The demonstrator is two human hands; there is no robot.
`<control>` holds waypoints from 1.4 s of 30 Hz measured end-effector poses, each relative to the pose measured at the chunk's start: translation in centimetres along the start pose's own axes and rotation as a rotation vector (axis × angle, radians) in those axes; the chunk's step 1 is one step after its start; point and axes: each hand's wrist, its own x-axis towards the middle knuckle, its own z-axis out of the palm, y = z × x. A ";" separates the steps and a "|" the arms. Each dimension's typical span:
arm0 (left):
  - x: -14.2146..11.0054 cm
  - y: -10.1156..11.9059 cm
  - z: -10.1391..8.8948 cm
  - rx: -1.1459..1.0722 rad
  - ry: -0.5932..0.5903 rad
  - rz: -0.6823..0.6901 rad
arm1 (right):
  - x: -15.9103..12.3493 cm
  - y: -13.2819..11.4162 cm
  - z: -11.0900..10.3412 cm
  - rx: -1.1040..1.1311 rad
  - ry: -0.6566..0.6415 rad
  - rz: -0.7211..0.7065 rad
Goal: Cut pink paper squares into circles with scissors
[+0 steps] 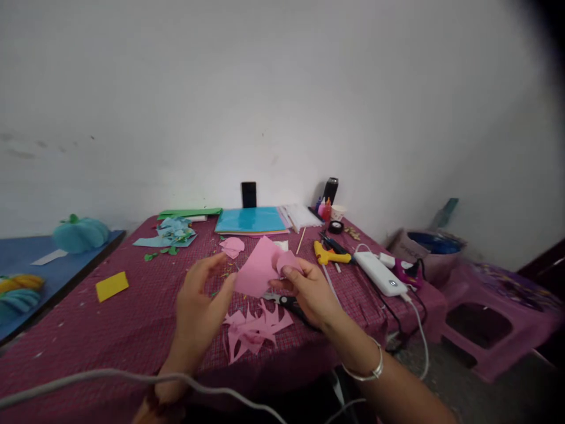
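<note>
Both my hands hold a pink sheet of paper [260, 268] above the table. My left hand [200, 309] pinches its lower left edge between thumb and fingers. My right hand [309, 290] grips its right side, where the paper curls over my fingers. Below the hands lie pink paper cut-outs [253, 330] with pointed shapes. Black-handled scissors [286, 303] rest on the cloth just under my right hand.
The table has a maroon checked cloth [132, 318]. On it lie a yellow glue gun [329, 254], a white power strip [380, 274], blue paper sheets [251, 221], blue and green scraps [170, 232], a yellow card [112, 286]. A purple stool [494, 318] stands at right.
</note>
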 end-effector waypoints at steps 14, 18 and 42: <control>-6.7 1.9 1.9 -0.353 -0.063 -0.226 | -4.8 -1.9 -0.9 -0.663 -0.207 -0.392; -6.5 2.0 1.9 -0.313 0.000 -0.301 | -5.4 -1.8 -0.7 -0.622 -0.255 -0.414; -5.7 3.7 2.9 -0.691 -0.448 -0.579 | -5.6 -1.0 -3.9 -0.553 -0.423 -0.323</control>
